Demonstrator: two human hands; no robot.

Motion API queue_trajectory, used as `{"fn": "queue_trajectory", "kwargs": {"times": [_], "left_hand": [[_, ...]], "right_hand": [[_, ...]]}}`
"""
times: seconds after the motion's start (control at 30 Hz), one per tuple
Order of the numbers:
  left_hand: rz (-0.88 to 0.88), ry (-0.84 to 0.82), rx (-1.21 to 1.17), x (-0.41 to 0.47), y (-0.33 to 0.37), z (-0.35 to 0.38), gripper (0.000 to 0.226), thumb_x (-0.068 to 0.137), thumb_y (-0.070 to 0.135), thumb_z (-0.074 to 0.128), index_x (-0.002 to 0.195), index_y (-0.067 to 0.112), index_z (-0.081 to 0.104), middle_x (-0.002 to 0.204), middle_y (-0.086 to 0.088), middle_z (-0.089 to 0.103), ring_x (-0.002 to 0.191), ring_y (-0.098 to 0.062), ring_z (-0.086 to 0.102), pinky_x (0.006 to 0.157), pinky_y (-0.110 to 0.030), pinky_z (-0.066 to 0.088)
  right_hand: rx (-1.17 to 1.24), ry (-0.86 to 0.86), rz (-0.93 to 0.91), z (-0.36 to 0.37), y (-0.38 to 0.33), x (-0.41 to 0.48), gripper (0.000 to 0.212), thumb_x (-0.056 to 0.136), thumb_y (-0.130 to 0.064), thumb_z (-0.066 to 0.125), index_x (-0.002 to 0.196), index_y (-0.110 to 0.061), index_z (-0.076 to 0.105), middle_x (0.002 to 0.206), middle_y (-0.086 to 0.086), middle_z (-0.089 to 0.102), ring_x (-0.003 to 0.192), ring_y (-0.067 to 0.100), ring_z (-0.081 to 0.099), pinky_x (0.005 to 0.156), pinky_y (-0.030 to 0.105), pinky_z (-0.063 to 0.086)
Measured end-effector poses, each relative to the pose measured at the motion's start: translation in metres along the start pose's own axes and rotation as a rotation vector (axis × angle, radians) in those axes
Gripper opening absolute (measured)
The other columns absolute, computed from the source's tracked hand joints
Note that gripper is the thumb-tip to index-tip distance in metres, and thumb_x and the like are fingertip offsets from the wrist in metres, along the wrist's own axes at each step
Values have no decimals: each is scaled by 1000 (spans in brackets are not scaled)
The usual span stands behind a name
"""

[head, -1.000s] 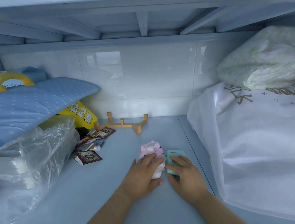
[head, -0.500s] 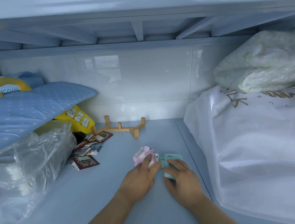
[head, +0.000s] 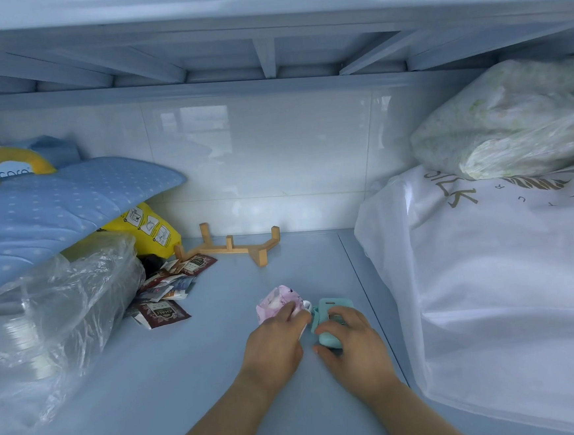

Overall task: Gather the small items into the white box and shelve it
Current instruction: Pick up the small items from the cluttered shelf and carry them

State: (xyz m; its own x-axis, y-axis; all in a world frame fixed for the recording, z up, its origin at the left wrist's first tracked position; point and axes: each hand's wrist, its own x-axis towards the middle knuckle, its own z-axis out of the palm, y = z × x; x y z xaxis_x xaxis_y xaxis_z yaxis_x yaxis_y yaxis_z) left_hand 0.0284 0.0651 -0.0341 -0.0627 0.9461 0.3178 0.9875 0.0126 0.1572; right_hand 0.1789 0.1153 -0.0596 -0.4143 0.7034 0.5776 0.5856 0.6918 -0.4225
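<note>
We see two bare hands down on a pale blue shelf. The left hand lies on a small pink packet. Its fingers curl over the near side of the packet and touch it, but we cannot tell if they squeeze it or only rest there. The right hand covers a little teal case. Its fingers bend over the top of the case and the thumb presses the near side, so it looks like a loose hold. The packet and the case sit just beside each other, in the middle of the shelf, near the front.

To the left lies a pile of small brown tea sachets, close to a crinkly clear plastic bag. A yellow pouch peeks out behind the bag, under a blue dotted cushion with a yellow handle. A small wooden rack stands at the back by the white tiled wall. On the right, a big white fabric bag fills that side, and a clear bag of soft stuff sits on top of it.

We cannot see the white box.
</note>
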Motion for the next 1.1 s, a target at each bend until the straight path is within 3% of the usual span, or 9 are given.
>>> {"fn": "queue_trajectory", "kwargs": {"times": [0.13, 0.2, 0.3, 0.4, 0.47, 0.53, 0.6, 0.87, 1.1], "left_hand": [[5, 62, 46, -6, 5, 5, 59, 81, 10, 51, 133, 34, 36, 138, 10, 43, 103, -16, 55, 52, -28, 45], [20, 121, 57, -12, 12, 0, 68, 62, 5, 73, 123, 30, 54, 127, 4, 57, 95, -17, 63, 42, -25, 49], [40, 130, 37, -15, 17, 0, 67, 56, -2, 74, 116, 26, 62, 121, -2, 63, 90, -21, 66, 37, -27, 51], [44, 141, 126, -15, 19, 0, 70, 34, -1, 81, 97, 26, 70, 100, -1, 71, 67, -17, 67, 25, -19, 40], [5, 114, 95, -16, 19, -3, 68, 43, -3, 75, 104, 25, 68, 107, -1, 68, 70, -19, 67, 31, -21, 41], [-65, 86, 9, -16, 15, -1, 65, 66, 0, 57, 123, 30, 52, 130, 6, 53, 88, -22, 62, 45, -27, 43], [-91, 104, 18, -16, 10, 2, 63, 73, 5, 44, 126, 39, 39, 136, 13, 43, 94, -22, 56, 53, -28, 39], [-159, 186, 25, -40, 32, -14, 55, 65, 4, 52, 108, 38, 55, 110, 15, 62, 68, -25, 59, 46, -23, 33], [-207, 299, 90, -70, 64, -38, 58, 46, -1, 67, 93, 32, 60, 83, 10, 66, 45, -23, 52, 37, -18, 32]], "right_hand": [[-48, -2, -14, 1, 1, 1, 22, 71, -25, 70, 92, -26, 65, 111, 3, 59, 105, 25, 55, 66, 38, 52], [-71, -7, -14, 1, 0, 1, 26, 72, -28, 69, 97, -26, 64, 112, 3, 59, 107, 25, 55, 66, 38, 52], [-70, 20, 29, 0, -1, 1, 26, 71, -32, 72, 96, -28, 67, 115, 4, 59, 111, 24, 51, 68, 36, 52], [-57, 3, 55, -1, -3, 1, 25, 74, -32, 71, 98, -28, 68, 117, 5, 59, 112, 28, 48, 74, 36, 51], [-90, -56, 75, -3, -6, 2, 26, 77, -29, 64, 103, -27, 66, 122, 4, 55, 117, 26, 43, 80, 34, 48], [-138, -147, 92, -6, -8, 3, 31, 78, -29, 57, 108, -28, 63, 129, 2, 50, 122, 22, 37, 86, 30, 45], [-142, -197, 97, -12, -10, 2, 37, 77, -31, 54, 113, -29, 60, 132, -1, 45, 124, 19, 34, 89, 26, 43], [-93, -191, -54, -27, -15, -15, 32, 79, -29, 51, 110, -31, 57, 125, -6, 47, 113, 21, 40, 76, 32, 44], [187, -208, -157, -47, -14, -27, 27, 76, -20, 62, 103, -21, 66, 118, 1, 58, 106, 26, 49, 80, 34, 48]]}}
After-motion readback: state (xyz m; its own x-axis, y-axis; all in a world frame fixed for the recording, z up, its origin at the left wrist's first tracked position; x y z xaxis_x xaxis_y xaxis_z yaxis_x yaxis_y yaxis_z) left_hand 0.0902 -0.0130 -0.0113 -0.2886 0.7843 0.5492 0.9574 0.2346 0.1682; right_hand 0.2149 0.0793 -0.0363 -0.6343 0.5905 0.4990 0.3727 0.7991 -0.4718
